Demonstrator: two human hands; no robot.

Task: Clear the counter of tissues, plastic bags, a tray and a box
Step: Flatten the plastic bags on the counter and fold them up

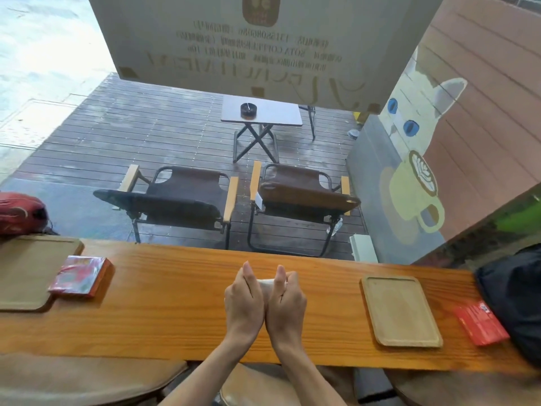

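Note:
My left hand (244, 294) and my right hand (287, 298) press together at the middle of the wooden counter (175, 303), closed around a small white wad, apparently tissue (265, 284), that shows between the thumbs. A light wooden tray (399, 310) lies flat to the right of my hands. A red box (82, 276) rests at the left, partly on a larger wooden tray (26, 271). A flat red packet (480, 322) lies at the far right.
A dark bag (515, 294) sits on the counter's right end, and a red bag (20, 213) lies at the far left. Beyond the glass are two folding chairs (234, 197) and a small table (263, 111). Stool seats (82, 379) are below the front edge.

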